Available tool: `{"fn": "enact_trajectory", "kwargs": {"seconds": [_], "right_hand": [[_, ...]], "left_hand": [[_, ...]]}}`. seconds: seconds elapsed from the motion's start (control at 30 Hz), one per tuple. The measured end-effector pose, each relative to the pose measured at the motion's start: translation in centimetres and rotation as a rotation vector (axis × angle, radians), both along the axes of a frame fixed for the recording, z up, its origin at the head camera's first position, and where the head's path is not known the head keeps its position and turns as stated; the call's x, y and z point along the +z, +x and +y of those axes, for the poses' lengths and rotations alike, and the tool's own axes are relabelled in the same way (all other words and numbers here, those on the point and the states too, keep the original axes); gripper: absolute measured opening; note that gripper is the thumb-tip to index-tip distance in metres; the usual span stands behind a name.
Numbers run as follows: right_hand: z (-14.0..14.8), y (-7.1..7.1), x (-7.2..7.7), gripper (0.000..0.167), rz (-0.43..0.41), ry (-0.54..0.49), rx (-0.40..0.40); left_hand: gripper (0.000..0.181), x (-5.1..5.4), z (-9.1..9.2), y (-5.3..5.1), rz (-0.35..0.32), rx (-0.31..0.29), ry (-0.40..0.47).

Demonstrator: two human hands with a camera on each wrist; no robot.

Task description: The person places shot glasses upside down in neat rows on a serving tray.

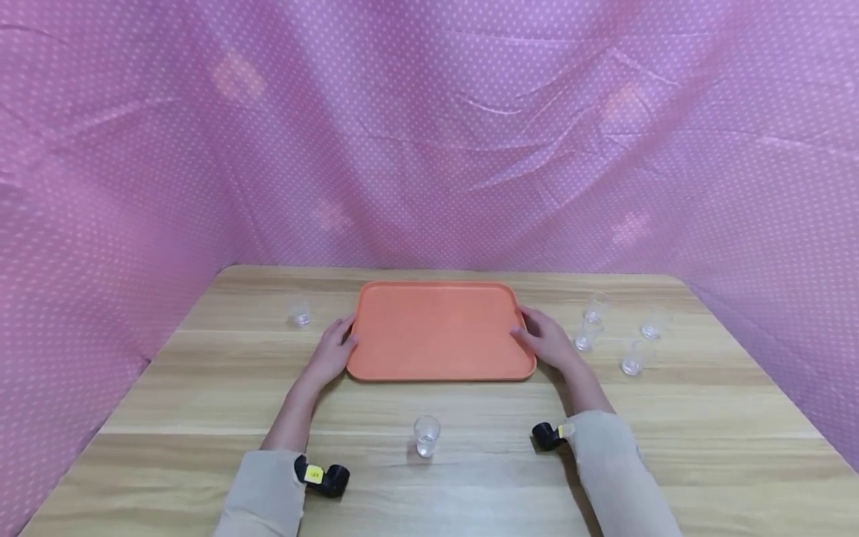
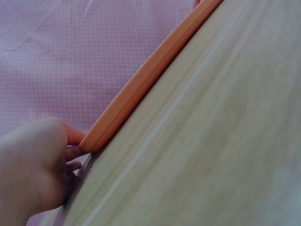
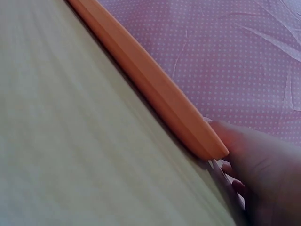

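An orange tray [image 1: 439, 332] lies at the middle of the wooden table, bare on top. At its left short side the left hand [image 1: 331, 352] grips the rim, thumb over the edge and fingers against the outside. The right hand [image 1: 549, 341] grips the opposite side the same way. In the left wrist view, the left hand [image 2: 40, 165] pinches a corner of the tray [image 2: 127, 101], its fingers low by the table. The right wrist view has the right hand [image 3: 263, 169] at the other end of the tray [image 3: 164, 94].
One clear glass [image 1: 426, 436] stands in front of the tray, between the forearms. Another glass [image 1: 301, 313] is at the back left. Several glasses, one of them here [image 1: 632, 359], stand right of the right hand. A pink dotted cloth [image 1: 436, 134] hangs behind the table.
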State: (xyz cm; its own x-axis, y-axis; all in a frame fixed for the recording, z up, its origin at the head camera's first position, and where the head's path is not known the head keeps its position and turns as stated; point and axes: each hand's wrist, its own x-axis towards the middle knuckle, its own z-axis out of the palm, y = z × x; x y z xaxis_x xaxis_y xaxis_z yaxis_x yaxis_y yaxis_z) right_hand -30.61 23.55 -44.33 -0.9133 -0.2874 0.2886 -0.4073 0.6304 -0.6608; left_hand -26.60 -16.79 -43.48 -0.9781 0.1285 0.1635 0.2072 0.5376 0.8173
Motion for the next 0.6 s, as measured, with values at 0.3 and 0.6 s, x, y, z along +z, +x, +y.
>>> {"fn": "enact_trajectory", "kwargs": {"seconds": [0.3,0.6], "right_hand": [[0.2,-0.2,0.1,0.057,0.000,0.040,-0.017],[0.0,-0.1,0.1,0.058,-0.027,0.061,-0.031]], "left_hand": [[0.048,-0.1,0.1,-0.3,0.012,-0.008,0.007],[0.044,1.8,-0.1,0.0,0.102,0.087,0.220]]}}
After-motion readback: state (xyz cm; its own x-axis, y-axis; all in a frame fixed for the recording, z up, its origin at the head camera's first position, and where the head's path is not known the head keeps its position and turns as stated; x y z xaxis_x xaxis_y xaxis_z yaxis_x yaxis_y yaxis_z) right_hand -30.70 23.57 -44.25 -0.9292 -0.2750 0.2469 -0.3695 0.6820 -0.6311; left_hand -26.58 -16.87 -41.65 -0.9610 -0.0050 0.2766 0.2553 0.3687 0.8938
